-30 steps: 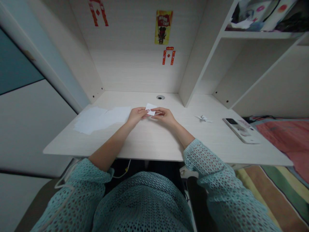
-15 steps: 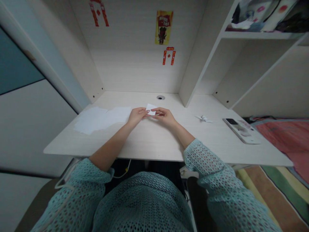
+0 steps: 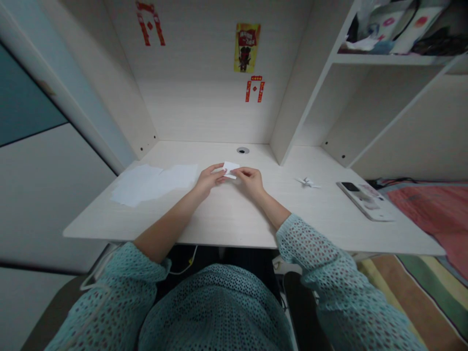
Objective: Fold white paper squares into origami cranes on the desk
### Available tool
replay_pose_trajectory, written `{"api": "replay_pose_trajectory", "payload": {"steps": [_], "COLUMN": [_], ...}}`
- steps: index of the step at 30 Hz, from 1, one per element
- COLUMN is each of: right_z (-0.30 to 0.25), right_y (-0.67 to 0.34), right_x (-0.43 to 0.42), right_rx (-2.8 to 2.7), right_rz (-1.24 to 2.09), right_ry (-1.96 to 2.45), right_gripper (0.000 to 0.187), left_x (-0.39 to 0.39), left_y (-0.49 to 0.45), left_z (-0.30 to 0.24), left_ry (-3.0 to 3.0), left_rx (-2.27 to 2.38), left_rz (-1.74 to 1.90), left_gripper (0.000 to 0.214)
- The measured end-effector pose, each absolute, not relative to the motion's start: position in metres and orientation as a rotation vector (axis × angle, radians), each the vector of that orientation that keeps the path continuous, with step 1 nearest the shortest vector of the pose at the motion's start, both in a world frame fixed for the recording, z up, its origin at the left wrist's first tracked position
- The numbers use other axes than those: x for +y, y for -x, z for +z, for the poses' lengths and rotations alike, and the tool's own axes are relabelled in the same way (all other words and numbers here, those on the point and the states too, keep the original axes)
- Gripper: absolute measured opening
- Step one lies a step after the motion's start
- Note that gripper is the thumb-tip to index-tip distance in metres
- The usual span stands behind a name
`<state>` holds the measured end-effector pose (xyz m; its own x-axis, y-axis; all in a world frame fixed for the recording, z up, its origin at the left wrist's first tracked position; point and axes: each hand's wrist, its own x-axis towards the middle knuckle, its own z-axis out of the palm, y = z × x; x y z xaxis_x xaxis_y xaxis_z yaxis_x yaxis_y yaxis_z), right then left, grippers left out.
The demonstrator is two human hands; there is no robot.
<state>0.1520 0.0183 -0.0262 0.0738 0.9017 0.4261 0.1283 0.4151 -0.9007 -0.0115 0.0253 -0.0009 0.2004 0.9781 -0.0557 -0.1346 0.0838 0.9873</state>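
Observation:
A small folded piece of white paper [image 3: 230,168] is held just above the pale wooden desk [image 3: 234,219], near its middle. My left hand [image 3: 209,178] pinches its left edge with fingers closed. My right hand [image 3: 249,178] grips its right side, fingers curled over it. Most of the paper is hidden behind my fingers. Both forearms reach forward from teal knit sleeves.
Loose white sheets [image 3: 151,181] lie on the desk to the left. A small folded paper figure [image 3: 307,183] and a white remote-like device [image 3: 365,200] lie to the right. A cable hole [image 3: 242,150] is at the back. Shelves [image 3: 387,58] rise at right.
The view has tipped slightly, so everything sits a little lower in frame. Both hands have drawn closer together on the paper, and less of it shows.

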Motion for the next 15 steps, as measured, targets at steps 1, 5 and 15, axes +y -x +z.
{"api": "replay_pose_trajectory", "payload": {"steps": [1, 5, 15], "right_z": [-0.027, -0.026, -0.012], "right_y": [-0.151, -0.146, -0.146], "right_x": [0.019, 0.019, 0.009], "right_rx": [-1.364, -1.300, -1.183], "right_rz": [0.758, 0.768, 0.764], "right_ry": [1.005, 0.990, 0.920], "right_gripper": [0.024, 0.024, 0.022], "left_x": [0.025, 0.024, 0.015], "left_y": [0.011, 0.010, 0.003], "left_z": [-0.001, 0.001, 0.002], "left_ry": [-1.119, -1.133, -1.483], "left_rx": [0.988, 0.992, 0.864], "left_rz": [1.085, 1.130, 1.406], "left_gripper": [0.051, 0.054, 0.031]}}
